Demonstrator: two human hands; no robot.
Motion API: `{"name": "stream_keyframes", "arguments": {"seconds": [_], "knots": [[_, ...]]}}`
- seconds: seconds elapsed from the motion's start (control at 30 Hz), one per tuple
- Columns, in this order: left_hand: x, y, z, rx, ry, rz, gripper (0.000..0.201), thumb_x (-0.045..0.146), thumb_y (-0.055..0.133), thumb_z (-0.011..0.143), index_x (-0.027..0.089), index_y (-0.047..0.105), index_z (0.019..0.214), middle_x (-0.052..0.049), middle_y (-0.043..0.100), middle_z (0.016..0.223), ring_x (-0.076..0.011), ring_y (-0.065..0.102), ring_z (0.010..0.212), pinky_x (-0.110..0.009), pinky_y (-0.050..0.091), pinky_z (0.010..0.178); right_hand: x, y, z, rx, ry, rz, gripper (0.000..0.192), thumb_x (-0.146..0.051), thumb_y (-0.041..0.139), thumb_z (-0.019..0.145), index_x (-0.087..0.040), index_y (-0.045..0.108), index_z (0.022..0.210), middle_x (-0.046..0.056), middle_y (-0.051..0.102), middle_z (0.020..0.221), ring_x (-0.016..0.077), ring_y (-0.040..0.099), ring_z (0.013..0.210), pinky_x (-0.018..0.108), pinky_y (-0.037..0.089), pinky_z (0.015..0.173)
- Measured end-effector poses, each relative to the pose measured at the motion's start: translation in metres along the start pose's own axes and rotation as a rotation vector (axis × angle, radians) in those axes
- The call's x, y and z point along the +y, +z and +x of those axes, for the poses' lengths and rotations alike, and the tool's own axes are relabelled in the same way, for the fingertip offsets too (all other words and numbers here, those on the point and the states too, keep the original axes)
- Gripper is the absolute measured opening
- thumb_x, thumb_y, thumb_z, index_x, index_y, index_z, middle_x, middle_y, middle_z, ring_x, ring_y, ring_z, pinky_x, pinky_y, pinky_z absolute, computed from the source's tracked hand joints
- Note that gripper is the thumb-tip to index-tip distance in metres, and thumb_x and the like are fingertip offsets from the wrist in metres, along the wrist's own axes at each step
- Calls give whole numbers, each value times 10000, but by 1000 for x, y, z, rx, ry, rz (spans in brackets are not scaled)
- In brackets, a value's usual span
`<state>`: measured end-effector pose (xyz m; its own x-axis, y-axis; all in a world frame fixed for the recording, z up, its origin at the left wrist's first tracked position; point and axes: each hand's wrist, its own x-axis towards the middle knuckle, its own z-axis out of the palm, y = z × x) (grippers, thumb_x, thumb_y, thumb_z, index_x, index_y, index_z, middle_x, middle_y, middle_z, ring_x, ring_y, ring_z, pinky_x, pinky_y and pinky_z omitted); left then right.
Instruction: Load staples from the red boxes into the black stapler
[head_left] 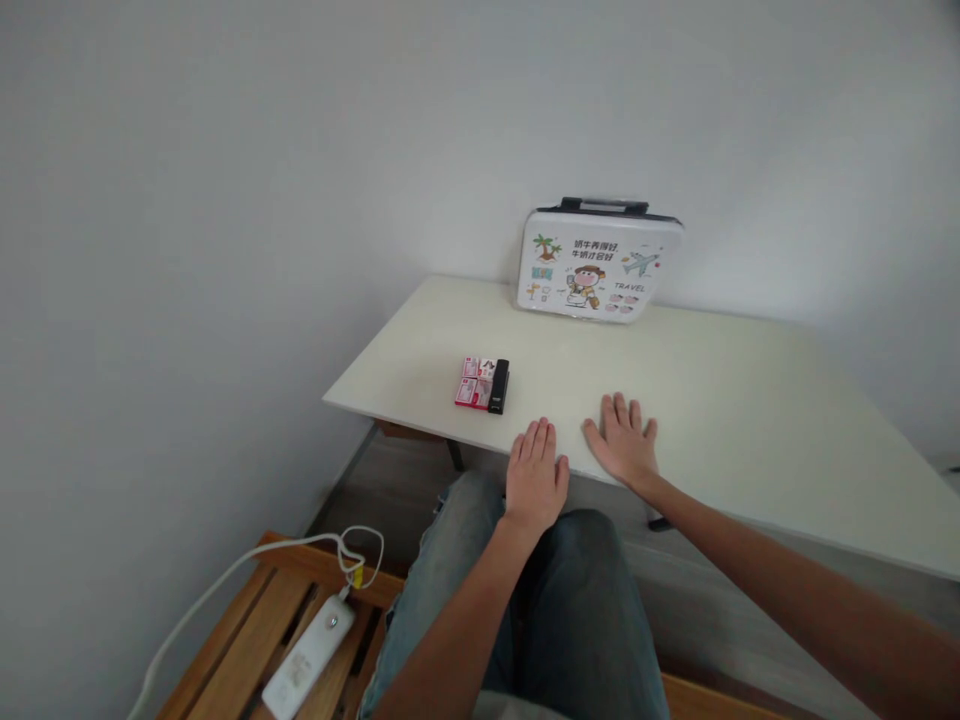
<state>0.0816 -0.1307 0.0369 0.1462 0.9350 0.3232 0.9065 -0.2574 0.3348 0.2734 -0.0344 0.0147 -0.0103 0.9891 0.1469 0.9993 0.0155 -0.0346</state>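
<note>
My left hand [535,475] reaches over the front edge of the white table [720,390], fingers stretched out and holding nothing. To its right, my right hand [624,440] lies flat on the tabletop with its fingers spread. Ahead and left of my left hand sits a black stapler [499,386], apart from both hands. Against the stapler's left side are several small pink and white boxes [474,382], set close together.
A white case [596,265] with cartoon prints and a black handle [604,206] stands upright at the table's back, by the wall. On the wooden slatted bench [232,620] at lower left lies a white device [308,657] with a white cable [225,582].
</note>
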Motion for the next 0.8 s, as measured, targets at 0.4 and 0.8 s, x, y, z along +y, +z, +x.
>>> {"name": "stream_keyframes", "arguments": {"seconds": [0.4,0.8], "knots": [[-41,-31,-132,-233,-10,1,561,299,359,1043,225,271,1592,-48,323,1654,-206,278,1533,-476,304,1258,6,9,6,-1,-24,29,772,-598,204,1007,-144,129,1627,144,59,1705,411,12,1535,690,67,1172],[-71,-54,-224,-384,2,48,569,263,490,977,362,409,1531,35,290,1660,-247,213,1550,-574,263,1270,2,3,4,24,13,131,763,-594,301,999,-144,213,1610,139,121,1700,398,53,1527,659,53,1188]]}}
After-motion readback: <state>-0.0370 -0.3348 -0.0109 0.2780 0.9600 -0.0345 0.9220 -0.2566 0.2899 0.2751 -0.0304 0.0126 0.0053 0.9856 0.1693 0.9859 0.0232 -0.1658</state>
